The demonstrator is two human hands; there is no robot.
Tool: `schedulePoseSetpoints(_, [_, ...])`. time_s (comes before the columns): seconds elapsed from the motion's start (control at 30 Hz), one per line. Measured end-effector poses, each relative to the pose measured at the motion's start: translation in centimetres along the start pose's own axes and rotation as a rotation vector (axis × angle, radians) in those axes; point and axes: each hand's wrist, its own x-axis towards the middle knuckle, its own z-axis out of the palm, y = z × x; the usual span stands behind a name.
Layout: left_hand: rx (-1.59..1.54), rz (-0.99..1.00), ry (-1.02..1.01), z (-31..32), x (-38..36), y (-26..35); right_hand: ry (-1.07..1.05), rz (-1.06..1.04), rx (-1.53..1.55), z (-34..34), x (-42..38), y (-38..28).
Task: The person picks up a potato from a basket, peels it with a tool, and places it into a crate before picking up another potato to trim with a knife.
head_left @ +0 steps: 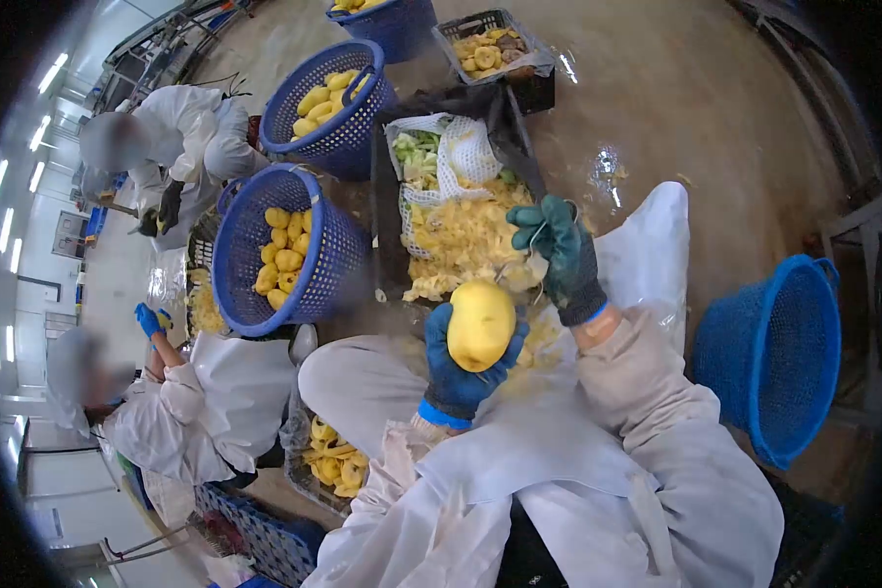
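My left hand (456, 377), in a blue glove, is wrapped around a smooth yellow fruit (481, 325) that looks like a peeled mango. It holds the fruit upright above my lap. My right hand (563, 250), in a dark green glove, is closed around a small metal tool that looks like a peeler (534, 267). The tool is partly hidden by the fingers and sits just above and right of the fruit, apart from it as far as I can see. Beneath both hands lies a heap of pale yellow peelings (465, 230) in a black-lined crate (387, 211).
Blue baskets (343, 260) (363, 137) of yellow fruit stand to the left and ahead. A blue basket (769, 353) is at my right. Crates hold cut pieces (485, 54) and yellow scraps (333, 461). Two co-workers (201, 402) (181, 137) sit at left.
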Motion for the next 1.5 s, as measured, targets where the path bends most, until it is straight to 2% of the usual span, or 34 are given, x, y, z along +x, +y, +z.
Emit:
schedulePoseSetpoints(0.03, [0.007, 0.049, 0.058, 0.9, -0.3, -0.3, -0.227, -0.137, 0.059, 0.6, -0.7, 0.7])
schedulePoseSetpoints(0.13, [0.135, 0.078, 0.014, 1.2, -0.5, -0.7, -0.340, -0.050, -0.276, 1.5, -1.6, 1.2])
schedulePoseSetpoints(0.27, [0.159, 0.032, -0.048, 0.7, -0.4, 0.2, 0.036, -0.089, -0.160, 0.5, 0.4, -1.3])
schedulePoseSetpoints(0.3, [0.138, 0.104, 0.063, 0.9, -0.6, -0.2, -0.180, -0.122, -0.075, 1.0, -0.6, -0.6])
schedulePoseSetpoints(0.33, [0.160, 0.099, 0.014, 1.0, -0.5, -0.4, -0.335, -0.133, -0.075, 2.3, -1.6, 0.3])
schedulePoseSetpoints(0.37, [0.188, 0.094, -0.040, 1.1, -0.2, -0.4, -0.382, -0.261, -0.438, 1.4, -0.8, 1.4])
schedulePoseSetpoints(0.43, [0.153, 0.056, -0.078, 0.1, 0.2, 0.3, -0.227, -0.366, -0.588, -1.1, 1.3, 2.1])
schedulePoseSetpoints(0.47, [0.137, 0.109, -0.051, 0.3, -0.1, 0.4, -0.049, -0.337, -0.376, -1.8, 2.2, 1.0])
schedulePoseSetpoints(0.5, [0.126, 0.160, -0.028, 0.7, -0.3, 0.5, 0.075, -0.162, -0.046, -2.7, 2.7, -0.3])
schedulePoseSetpoints(0.6, [0.155, 0.282, -0.019, 2.7, -0.2, 0.7, 0.127, -0.240, -0.191, 1.1, -0.7, -2.5])
schedulePoseSetpoints(0.63, [0.148, 0.290, -0.010, 2.1, 0.8, 1.4, 0.131, -0.174, -0.219, 1.9, -1.5, -2.3])
schedulePoseSetpoints(0.73, [0.190, 0.318, -0.015, 3.8, 2.1, 1.4, -0.117, -0.369, -0.472, 5.5, -3.3, -0.1])
schedulePoseSetpoints(0.8, [0.126, 0.361, 0.024, 3.0, 3.0, 1.4, -0.023, -0.513, -0.527, 5.3, -1.9, -0.3])
schedulePoseSetpoints(0.87, [0.111, 0.442, 0.030, 2.9, 2.7, 1.8, 0.082, -0.593, -0.542, -0.8, 2.8, -0.2])
schedulePoseSetpoints(0.93, [0.090, 0.526, 0.034, 3.1, 3.0, 1.9, -0.193, -0.340, 0.143, -1.9, 3.6, -0.6])
schedulePoseSetpoints(1.0, [0.068, 0.429, -0.006, 2.8, 3.1, 1.8, -0.040, -0.407, -0.344, 5.3, -1.9, -0.6])
schedulePoseSetpoints(1.03, [0.057, 0.372, -0.071, 3.0, 3.4, 2.0, -0.248, -0.811, -0.831, 6.0, -1.7, -0.5])
schedulePoseSetpoints(1.07, [0.049, 0.315, -0.131, 3.2, 3.6, 2.1, -0.150, -0.701, -0.740, 5.7, -1.5, -0.7])
schedulePoseSetpoints(1.1, [0.072, 0.382, 0.032, 3.4, 3.5, 2.1, -0.061, -0.592, -0.646, 5.2, -1.1, -1.0])
schedulePoseSetpoints(1.17, [0.037, 0.431, 0.059, 3.3, 4.1, 2.2, 0.088, -0.320, -0.352, 6.1, -1.2, -1.6])
schedulePoseSetpoints(1.27, [0.024, 0.432, 0.074, 4.2, 3.8, 1.7, -0.032, -0.344, -0.283, 6.6, -1.8, -1.3])
schedulePoseSetpoints(1.37, [-0.016, 0.469, 0.051, 4.6, 2.7, 1.9, 0.132, -0.582, -0.350, 1.1, 2.6, -2.6])
schedulePoseSetpoints(1.4, [-0.010, 0.493, 0.049, 4.7, 3.0, 2.3, 0.002, -0.377, 0.165, -0.3, 3.2, -3.4])
schedulePoseSetpoints(1.47, [0.005, 0.519, 0.068, 4.3, 3.2, 2.3, 0.068, -0.544, -0.270, 4.8, -0.2, -3.2])
schedulePoseSetpoints(1.5, [0.013, 0.456, 0.021, 3.8, 3.7, 2.4, -0.042, -0.497, -0.327, 6.2, -1.7, -2.2])
